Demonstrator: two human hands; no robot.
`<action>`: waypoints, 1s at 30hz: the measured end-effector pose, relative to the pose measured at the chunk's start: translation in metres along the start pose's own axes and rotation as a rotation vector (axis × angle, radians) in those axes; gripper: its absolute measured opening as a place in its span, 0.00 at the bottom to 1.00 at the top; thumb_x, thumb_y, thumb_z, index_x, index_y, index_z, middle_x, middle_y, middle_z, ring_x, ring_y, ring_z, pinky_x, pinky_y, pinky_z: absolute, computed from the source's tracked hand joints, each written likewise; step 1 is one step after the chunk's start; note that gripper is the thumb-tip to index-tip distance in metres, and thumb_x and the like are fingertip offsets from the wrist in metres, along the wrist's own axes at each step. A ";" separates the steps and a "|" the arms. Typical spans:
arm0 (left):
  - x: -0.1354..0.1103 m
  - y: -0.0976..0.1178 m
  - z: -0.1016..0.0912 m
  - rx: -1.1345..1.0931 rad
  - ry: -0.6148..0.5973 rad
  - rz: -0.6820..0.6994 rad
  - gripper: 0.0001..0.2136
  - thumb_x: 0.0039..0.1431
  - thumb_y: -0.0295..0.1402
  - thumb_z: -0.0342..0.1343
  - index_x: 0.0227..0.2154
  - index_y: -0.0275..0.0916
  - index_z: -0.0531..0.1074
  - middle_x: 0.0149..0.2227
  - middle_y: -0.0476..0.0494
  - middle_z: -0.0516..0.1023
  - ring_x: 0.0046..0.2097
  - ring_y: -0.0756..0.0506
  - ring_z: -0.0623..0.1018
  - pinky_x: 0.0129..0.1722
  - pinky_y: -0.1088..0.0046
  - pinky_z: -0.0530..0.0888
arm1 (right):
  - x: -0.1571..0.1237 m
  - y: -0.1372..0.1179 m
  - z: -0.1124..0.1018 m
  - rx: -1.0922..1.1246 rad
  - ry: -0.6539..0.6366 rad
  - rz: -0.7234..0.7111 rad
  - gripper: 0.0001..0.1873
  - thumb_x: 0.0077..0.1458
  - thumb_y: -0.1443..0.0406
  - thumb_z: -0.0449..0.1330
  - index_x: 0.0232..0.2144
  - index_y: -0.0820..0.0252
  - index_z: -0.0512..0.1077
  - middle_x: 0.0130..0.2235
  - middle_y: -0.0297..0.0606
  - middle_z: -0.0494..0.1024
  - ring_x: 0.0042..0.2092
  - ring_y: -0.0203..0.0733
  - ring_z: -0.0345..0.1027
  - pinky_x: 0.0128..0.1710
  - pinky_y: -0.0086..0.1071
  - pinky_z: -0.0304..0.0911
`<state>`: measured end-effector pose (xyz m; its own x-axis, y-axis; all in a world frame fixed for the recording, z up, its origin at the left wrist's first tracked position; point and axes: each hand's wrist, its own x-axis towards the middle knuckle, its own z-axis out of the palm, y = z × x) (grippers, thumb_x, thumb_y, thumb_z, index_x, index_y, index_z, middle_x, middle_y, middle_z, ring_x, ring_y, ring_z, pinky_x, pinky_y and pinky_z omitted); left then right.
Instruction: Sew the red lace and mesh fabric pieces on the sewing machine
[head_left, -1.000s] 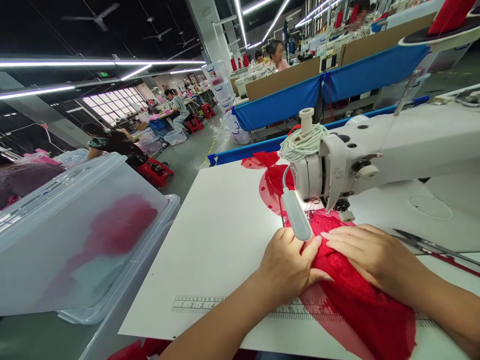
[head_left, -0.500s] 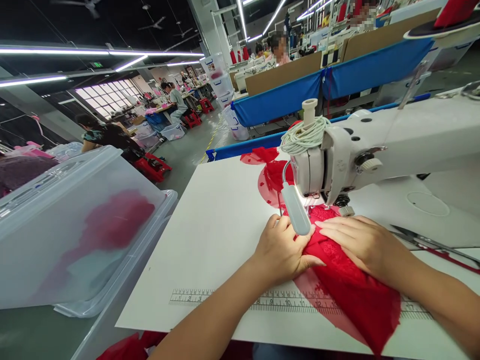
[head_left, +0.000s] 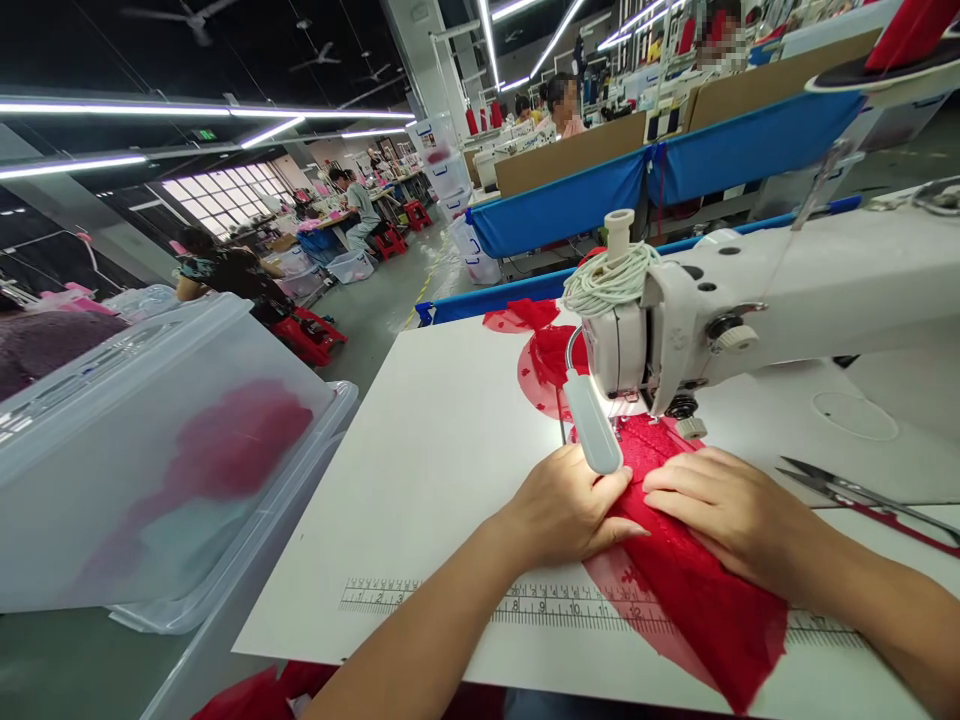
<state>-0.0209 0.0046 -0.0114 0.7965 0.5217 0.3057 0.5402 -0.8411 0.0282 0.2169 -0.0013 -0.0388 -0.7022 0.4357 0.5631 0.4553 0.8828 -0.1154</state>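
A piece of red lace fabric (head_left: 697,600) lies on the white sewing table (head_left: 450,460) and runs under the head of a white sewing machine (head_left: 720,310). My left hand (head_left: 566,510) grips the fabric's left edge just in front of the needle, fingers curled with the thumb on the cloth. My right hand (head_left: 724,510) lies flat on the fabric to the right, fingers stretched toward the presser foot. A small white lamp (head_left: 592,420) hangs over my left hand. More red fabric (head_left: 544,355) trails out behind the machine.
A clear lidded plastic bin (head_left: 150,450) with red cloth inside stands at the left. Scissors (head_left: 847,490) lie on the table at the right. A printed ruler (head_left: 525,605) runs along the table's front edge. Other people sit at machines in the background.
The fabric has fed further under the machine, so less of it hangs toward me. Both hands stay on the cloth, shifting slightly with it.
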 end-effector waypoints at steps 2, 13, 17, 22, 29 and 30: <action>0.000 0.001 -0.001 -0.020 -0.022 -0.035 0.36 0.72 0.52 0.24 0.42 0.32 0.73 0.32 0.40 0.73 0.32 0.43 0.71 0.32 0.65 0.69 | -0.001 -0.002 0.000 0.026 -0.033 0.016 0.18 0.59 0.78 0.46 0.35 0.58 0.72 0.39 0.41 0.78 0.38 0.42 0.68 0.39 0.37 0.58; -0.002 0.004 0.000 -0.037 -0.019 -0.090 0.33 0.73 0.51 0.28 0.52 0.31 0.72 0.35 0.39 0.73 0.36 0.43 0.73 0.34 0.65 0.73 | 0.001 -0.002 -0.003 0.111 -0.107 0.035 0.13 0.47 0.79 0.47 0.23 0.57 0.61 0.27 0.35 0.65 0.31 0.42 0.52 0.33 0.36 0.50; -0.006 0.006 0.000 0.008 -0.036 -0.069 0.34 0.72 0.52 0.28 0.54 0.32 0.72 0.37 0.36 0.75 0.37 0.42 0.75 0.34 0.64 0.75 | 0.002 -0.002 -0.006 0.117 -0.113 0.066 0.14 0.51 0.78 0.47 0.23 0.56 0.61 0.26 0.33 0.64 0.30 0.41 0.52 0.33 0.36 0.50; -0.009 0.012 0.004 0.101 0.055 -0.050 0.39 0.68 0.57 0.26 0.53 0.31 0.73 0.43 0.30 0.77 0.38 0.41 0.76 0.34 0.64 0.76 | 0.000 -0.004 -0.003 0.039 -0.054 0.135 0.12 0.55 0.76 0.48 0.30 0.57 0.66 0.36 0.39 0.76 0.33 0.41 0.63 0.32 0.36 0.55; -0.013 0.018 0.012 0.144 0.050 -0.076 0.39 0.66 0.61 0.32 0.54 0.30 0.72 0.47 0.25 0.76 0.38 0.39 0.76 0.35 0.60 0.75 | -0.008 -0.001 0.008 -0.121 -0.014 0.141 0.12 0.57 0.72 0.51 0.38 0.57 0.72 0.43 0.41 0.82 0.37 0.45 0.72 0.36 0.39 0.66; -0.013 0.019 0.012 0.145 0.056 -0.080 0.39 0.66 0.61 0.33 0.54 0.31 0.73 0.47 0.25 0.77 0.38 0.39 0.76 0.36 0.60 0.75 | -0.009 -0.001 0.008 -0.127 -0.009 0.140 0.11 0.57 0.72 0.51 0.37 0.57 0.72 0.42 0.41 0.82 0.36 0.45 0.72 0.36 0.40 0.67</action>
<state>-0.0179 -0.0161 -0.0259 0.7354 0.5739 0.3602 0.6378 -0.7658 -0.0819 0.2183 -0.0043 -0.0501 -0.6317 0.5546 0.5417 0.6140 0.7845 -0.0872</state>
